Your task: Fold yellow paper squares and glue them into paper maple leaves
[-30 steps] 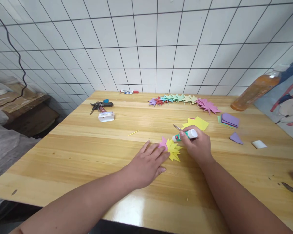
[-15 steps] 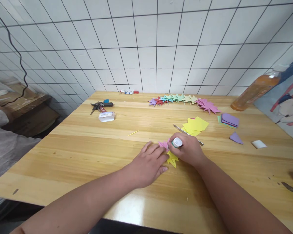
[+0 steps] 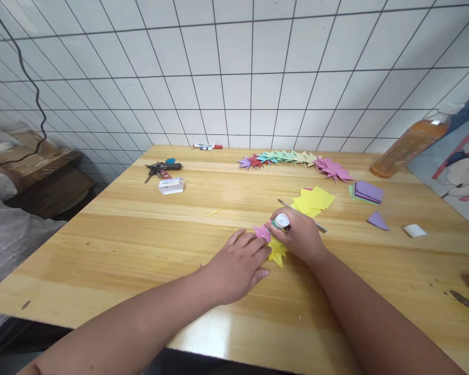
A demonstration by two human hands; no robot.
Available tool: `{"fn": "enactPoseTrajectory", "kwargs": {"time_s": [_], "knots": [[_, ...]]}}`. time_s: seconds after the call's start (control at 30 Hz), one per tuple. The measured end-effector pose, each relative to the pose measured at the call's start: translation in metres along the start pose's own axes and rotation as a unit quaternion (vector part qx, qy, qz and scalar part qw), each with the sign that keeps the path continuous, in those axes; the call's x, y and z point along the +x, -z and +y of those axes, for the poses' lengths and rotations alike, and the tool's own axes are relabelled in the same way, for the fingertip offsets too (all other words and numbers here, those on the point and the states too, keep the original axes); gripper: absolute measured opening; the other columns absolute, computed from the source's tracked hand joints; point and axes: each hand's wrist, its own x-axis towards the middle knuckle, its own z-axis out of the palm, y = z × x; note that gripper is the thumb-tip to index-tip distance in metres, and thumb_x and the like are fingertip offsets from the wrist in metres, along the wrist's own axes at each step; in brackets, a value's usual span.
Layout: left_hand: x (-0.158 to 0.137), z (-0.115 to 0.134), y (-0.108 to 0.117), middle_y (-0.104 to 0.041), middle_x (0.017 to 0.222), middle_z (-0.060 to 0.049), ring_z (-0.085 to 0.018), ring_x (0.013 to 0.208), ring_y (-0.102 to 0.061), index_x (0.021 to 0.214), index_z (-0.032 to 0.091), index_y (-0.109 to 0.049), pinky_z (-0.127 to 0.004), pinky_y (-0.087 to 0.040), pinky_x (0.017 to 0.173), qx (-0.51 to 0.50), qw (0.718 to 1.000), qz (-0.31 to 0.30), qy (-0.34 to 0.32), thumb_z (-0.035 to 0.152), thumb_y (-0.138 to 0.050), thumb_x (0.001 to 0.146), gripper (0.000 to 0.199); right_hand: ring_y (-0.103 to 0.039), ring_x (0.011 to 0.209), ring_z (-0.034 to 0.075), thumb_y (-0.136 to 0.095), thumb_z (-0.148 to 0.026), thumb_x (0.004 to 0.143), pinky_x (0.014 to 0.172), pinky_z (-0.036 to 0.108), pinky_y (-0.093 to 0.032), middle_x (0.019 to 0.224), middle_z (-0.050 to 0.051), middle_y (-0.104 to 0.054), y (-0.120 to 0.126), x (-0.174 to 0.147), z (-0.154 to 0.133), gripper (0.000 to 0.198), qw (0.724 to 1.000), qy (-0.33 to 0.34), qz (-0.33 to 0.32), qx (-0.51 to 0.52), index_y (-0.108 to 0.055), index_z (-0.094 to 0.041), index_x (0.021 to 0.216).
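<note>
My right hand (image 3: 300,233) is closed round a glue stick (image 3: 281,222), its white end tilted up toward me and its lower tip hidden. Just left of it, my left hand (image 3: 240,265) lies palm down with fingers stretched out, pressing on folded paper. Under and between the hands are a pointed pink paper piece (image 3: 262,232) and a pointed yellow paper piece (image 3: 276,252), which touch each other. Partly behind my right hand is a thin metal ruler-like strip (image 3: 321,227), beside flat yellow paper sheets (image 3: 315,200).
A chain of folded paper (image 3: 289,158) lies near the tiled wall. Rightward are a paper stack (image 3: 368,192), a purple folded triangle (image 3: 378,221), a white block (image 3: 415,230) and a bottle (image 3: 410,146). Leftward lie keys (image 3: 162,167), a small box (image 3: 171,186), markers (image 3: 207,147) and a yellow sliver (image 3: 214,212). Someone sits left.
My right hand has shifted slightly up and left with the glue stick, whose white end has tipped a little. My left hand has stayed nearly still on the paper.
</note>
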Motion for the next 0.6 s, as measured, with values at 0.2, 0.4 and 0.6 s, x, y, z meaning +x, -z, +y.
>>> {"fn": "enactPoseTrajectory", "kwargs": {"time_s": [0.2,0.4,0.6], "knots": [[-0.001,0.000,0.000,-0.050,0.126,-0.004,-0.022,0.121,-0.037,0.122,0.022,-0.046,-0.042,-0.017,0.109,-0.002,1.000,-0.007,0.000,0.039,-0.041,0.089,0.037,-0.058,0.065,0.014,-0.056,-0.039,0.078,0.058,0.025,-0.040,0.072,-0.002,-0.064,0.007,-0.001,-0.002,0.017,0.997,-0.049,0.028,0.052,-0.057,-0.022,0.079],[-0.001,0.001,-0.005,-0.048,0.128,-0.006,-0.022,0.123,-0.036,0.122,0.020,-0.046,-0.039,-0.016,0.111,0.004,1.000,0.001,-0.003,0.037,-0.042,0.088,0.038,-0.058,0.064,0.014,-0.054,-0.032,0.079,0.060,0.025,-0.040,0.069,-0.002,-0.064,0.014,-0.004,-0.007,0.012,0.997,-0.012,-0.009,0.074,-0.057,-0.021,0.074],[-0.001,0.001,-0.003,-0.049,0.128,-0.008,-0.022,0.126,-0.035,0.123,0.017,-0.045,-0.037,-0.018,0.111,-0.001,1.000,0.001,-0.011,0.037,-0.042,0.089,0.040,-0.057,0.065,0.015,-0.052,-0.037,0.081,0.061,0.026,-0.040,0.069,-0.001,-0.063,0.008,-0.001,-0.010,0.018,0.998,0.018,-0.053,0.041,-0.057,-0.021,0.073]]}}
